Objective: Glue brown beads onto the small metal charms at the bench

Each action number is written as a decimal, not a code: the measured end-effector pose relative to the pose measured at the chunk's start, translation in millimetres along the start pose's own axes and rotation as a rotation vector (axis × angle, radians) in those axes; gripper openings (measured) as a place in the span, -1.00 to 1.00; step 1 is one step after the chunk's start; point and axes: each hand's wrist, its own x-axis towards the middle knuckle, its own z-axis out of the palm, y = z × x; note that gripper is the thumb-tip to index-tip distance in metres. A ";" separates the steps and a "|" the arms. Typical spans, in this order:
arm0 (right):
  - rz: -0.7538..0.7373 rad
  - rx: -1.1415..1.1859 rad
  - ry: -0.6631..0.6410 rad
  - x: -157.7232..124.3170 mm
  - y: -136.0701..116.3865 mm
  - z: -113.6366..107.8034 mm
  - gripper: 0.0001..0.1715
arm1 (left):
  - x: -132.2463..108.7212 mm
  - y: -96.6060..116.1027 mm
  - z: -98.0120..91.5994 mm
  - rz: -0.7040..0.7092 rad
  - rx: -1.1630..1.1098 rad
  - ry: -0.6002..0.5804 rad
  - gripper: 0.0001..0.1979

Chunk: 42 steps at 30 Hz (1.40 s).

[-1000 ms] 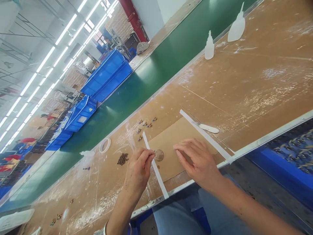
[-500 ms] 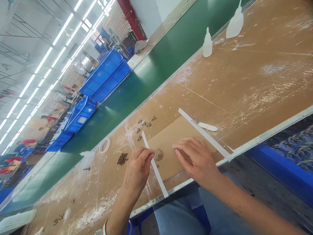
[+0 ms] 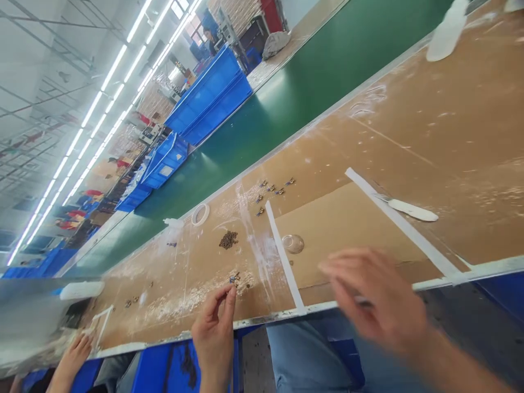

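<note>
My left hand [image 3: 215, 327] is at the bench's near edge, thumb and forefinger pinched on a small metal part [image 3: 234, 279] just above the brown bench top [image 3: 409, 136]. My right hand [image 3: 376, 300] hovers over the near edge to the right, blurred by motion, fingers stretched out with nothing seen in them. Between the hands runs a white tape strip [image 3: 284, 259] edging a cardboard sheet [image 3: 347, 229]. A small clear dish [image 3: 293, 243] lies on the sheet, apart from both hands.
A pile of brown bits [image 3: 228, 239], several small metal parts [image 3: 272, 190], a tape ring [image 3: 200, 214], a white-handled knife [image 3: 411, 210] and a white bottle [image 3: 446, 33] lie on the bench. Beyond are a green conveyor belt [image 3: 286, 93] and blue crates [image 3: 208, 98]. Another person's hand [image 3: 71, 357] is at bottom left.
My left hand left the dish and tape strip and moved left and nearer, now pinching a small part. My right hand lifted off the cardboard. The view swung left.
</note>
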 end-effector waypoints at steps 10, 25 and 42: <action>-0.017 0.114 -0.338 -24.9 -52.9 97.4 -0.87 | -21.0 -27.6 11.9 -0.059 -0.047 0.016 -0.77; -0.029 0.021 -0.384 -28.0 -46.6 96.9 -0.86 | -8.9 -15.2 15.0 0.047 0.146 -0.035 -0.84; -0.023 0.021 -0.392 -32.2 -45.0 100.5 -0.87 | -0.5 -4.0 14.4 0.051 0.217 -0.083 -0.81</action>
